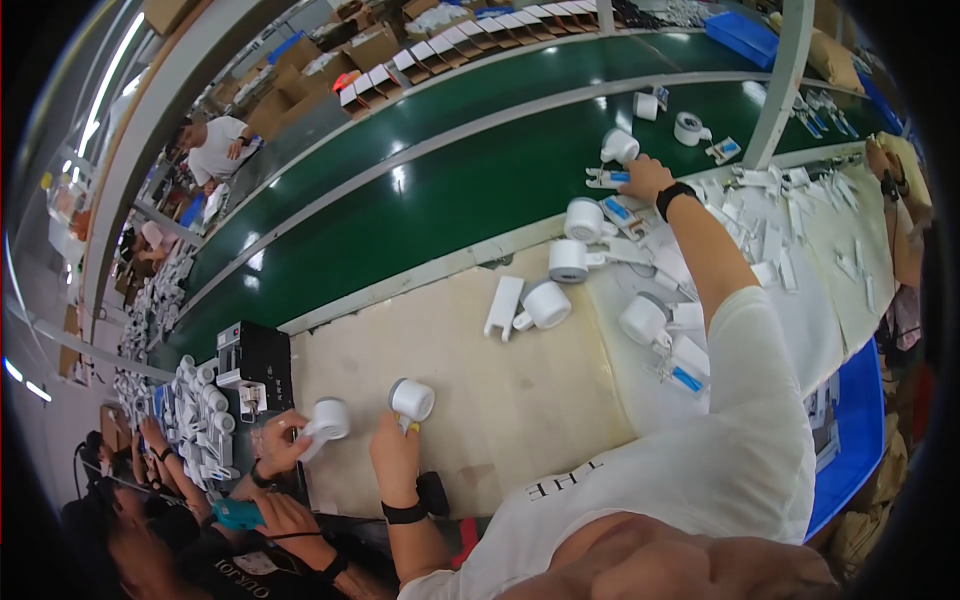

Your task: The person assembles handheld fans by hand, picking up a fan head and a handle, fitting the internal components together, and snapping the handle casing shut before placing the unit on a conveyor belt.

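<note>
My left hand [394, 462], with a black band at the wrist, is closed around the stem of a white device with a round grey-rimmed head [412, 399]. A bit of yellow shows at its fingers. My right arm stretches far across to the green conveyor belt [480, 180]. There my right hand [647, 180] has its fingers on a small white part with a blue strip [606, 178]. Just beyond it lies another white round-headed device [620, 147]. Nearer to me, several similar devices [584, 219] and a white handle-like shell [504, 308] rest on the bench.
At left, a co-worker's hand [283, 445] holds a white device, and another hand grips a teal power tool [238, 514]. A black box-shaped machine [262, 372] stands behind them. Loose white parts [775, 240] cover the right of the bench; a blue bin [850, 440] sits beside it.
</note>
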`<control>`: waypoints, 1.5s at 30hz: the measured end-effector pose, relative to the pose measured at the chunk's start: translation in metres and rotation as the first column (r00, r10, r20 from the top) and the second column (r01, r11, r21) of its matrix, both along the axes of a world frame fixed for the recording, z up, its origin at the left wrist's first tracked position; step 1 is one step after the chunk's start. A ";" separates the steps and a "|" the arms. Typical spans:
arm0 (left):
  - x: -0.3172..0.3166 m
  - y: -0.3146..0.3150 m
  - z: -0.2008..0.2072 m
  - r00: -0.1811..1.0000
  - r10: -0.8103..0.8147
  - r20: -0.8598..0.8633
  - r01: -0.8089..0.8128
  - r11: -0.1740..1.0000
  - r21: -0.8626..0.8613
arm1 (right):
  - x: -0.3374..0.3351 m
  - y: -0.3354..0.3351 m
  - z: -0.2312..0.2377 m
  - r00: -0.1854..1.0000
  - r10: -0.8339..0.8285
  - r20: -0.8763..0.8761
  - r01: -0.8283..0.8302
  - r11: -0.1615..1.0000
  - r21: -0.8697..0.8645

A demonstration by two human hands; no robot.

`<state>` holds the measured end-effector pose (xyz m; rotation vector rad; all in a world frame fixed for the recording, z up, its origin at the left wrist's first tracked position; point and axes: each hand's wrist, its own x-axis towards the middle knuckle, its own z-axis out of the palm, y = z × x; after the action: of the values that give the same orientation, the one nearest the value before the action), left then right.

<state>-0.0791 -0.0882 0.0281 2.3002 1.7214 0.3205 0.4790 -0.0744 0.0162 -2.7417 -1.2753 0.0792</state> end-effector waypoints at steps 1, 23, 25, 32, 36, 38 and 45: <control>-0.003 0.001 -0.003 1.000 0.019 -0.019 -0.019 1.000 0.017 | -0.001 0.001 0.003 0.999 0.028 -0.016 -0.028 1.000 0.014; 0.188 -0.040 0.040 -0.107 0.409 0.906 0.713 0.667 -0.217 | -0.252 -0.166 0.075 0.717 0.651 -0.250 -0.479 0.721 0.501; 0.173 -0.031 0.046 -0.039 0.563 0.826 0.814 0.497 -0.300 | -0.238 -0.174 0.066 0.774 0.631 -0.047 -0.531 0.688 0.495; 0.156 -0.043 0.068 0.143 0.584 0.799 0.948 0.150 -0.279 | -0.226 -0.178 0.050 0.255 0.666 -0.701 -0.182 0.745 0.642; 0.154 -0.051 0.060 0.311 0.233 0.921 0.840 0.386 -0.381 | -0.213 -0.178 0.060 0.767 0.641 -0.012 -0.399 0.492 0.773; 0.153 -0.056 0.056 0.387 0.065 0.920 0.814 0.445 -0.374 | -0.209 -0.179 0.068 0.746 0.601 0.288 -0.601 0.422 0.679; 0.155 -0.061 0.049 0.403 -0.098 0.910 0.795 0.530 -0.295 | -0.211 -0.178 0.067 0.769 0.533 0.354 -0.609 0.441 0.660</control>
<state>0.0759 -0.1494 0.0771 1.4885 0.4219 0.4015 0.2675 -0.2522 0.0830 -1.5312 -1.7153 -0.4374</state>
